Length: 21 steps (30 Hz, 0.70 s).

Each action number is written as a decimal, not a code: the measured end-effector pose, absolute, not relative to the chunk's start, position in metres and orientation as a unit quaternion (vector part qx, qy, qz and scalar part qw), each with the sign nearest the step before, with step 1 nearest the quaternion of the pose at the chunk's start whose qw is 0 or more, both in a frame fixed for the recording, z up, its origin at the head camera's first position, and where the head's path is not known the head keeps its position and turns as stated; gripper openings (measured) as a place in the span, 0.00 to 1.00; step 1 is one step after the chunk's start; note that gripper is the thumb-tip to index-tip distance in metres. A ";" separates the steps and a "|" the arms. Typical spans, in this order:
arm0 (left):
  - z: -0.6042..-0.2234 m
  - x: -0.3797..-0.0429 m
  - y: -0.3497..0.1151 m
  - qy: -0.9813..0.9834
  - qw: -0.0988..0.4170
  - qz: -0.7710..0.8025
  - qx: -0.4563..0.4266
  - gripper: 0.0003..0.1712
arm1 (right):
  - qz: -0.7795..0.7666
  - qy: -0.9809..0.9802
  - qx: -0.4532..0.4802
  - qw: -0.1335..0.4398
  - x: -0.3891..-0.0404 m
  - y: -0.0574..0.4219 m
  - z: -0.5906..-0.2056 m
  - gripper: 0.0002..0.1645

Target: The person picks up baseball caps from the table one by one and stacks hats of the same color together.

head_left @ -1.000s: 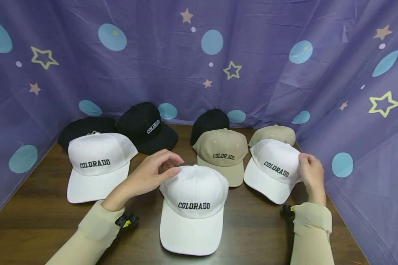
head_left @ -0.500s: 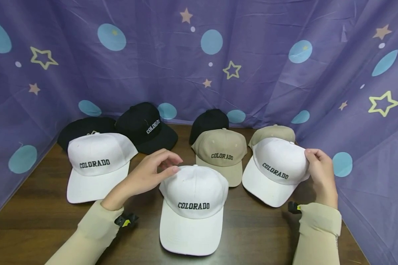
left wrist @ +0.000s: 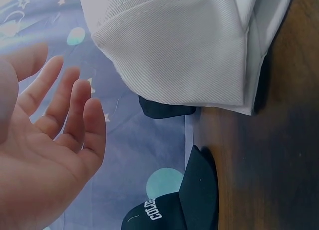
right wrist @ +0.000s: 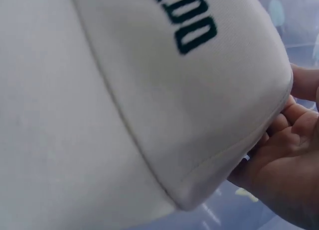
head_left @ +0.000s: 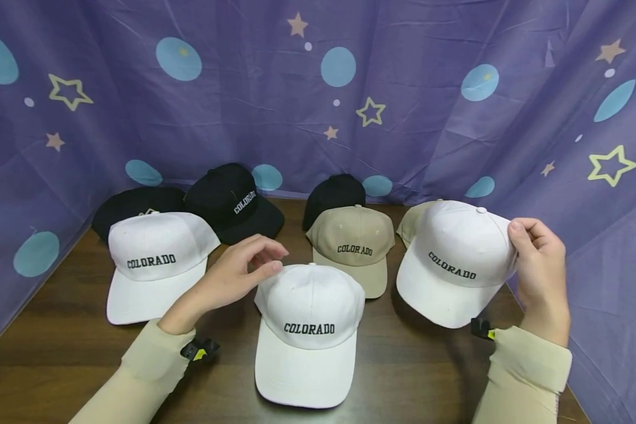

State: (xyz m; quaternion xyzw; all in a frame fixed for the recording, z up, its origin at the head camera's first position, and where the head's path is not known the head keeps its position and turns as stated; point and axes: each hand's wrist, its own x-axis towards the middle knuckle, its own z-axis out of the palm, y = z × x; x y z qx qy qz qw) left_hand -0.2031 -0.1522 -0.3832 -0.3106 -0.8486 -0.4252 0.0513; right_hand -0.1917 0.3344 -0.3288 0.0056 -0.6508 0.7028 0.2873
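Note:
On the right, my right hand (head_left: 543,265) pinches the side edge of a white cap (head_left: 458,253) lettered COLORADO. That cap is tilted and raised, with its shadow on the table below. In the right wrist view the white cap (right wrist: 149,110) fills most of the picture, and the right hand (right wrist: 289,155) grips its edge, fingers partly behind the fabric. My left hand (head_left: 235,274) is beside the crown of a second white cap (head_left: 310,335) at the front middle. In the left wrist view the left hand (left wrist: 55,135) has loosely bent fingers and holds nothing, apart from the white fabric (left wrist: 184,51).
A third white cap (head_left: 156,265) sits at the left, before a black cap (head_left: 132,203). Another black cap (head_left: 233,206) stands beside it. Further right are a black cap (head_left: 336,194), a tan cap (head_left: 355,241) and a partly hidden tan cap (head_left: 410,221). A purple curtain (head_left: 275,118) surrounds the wooden table (head_left: 403,377).
My right hand has moved right and upward, lifting the white cap off the table; it now hides more of the tan cap behind it. The left hand has barely moved.

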 end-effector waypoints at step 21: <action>-0.340 -0.176 -0.143 -0.811 0.104 -0.492 -0.299 0.19 | 0.783 -0.522 0.312 0.132 -0.167 0.243 -0.290 0.08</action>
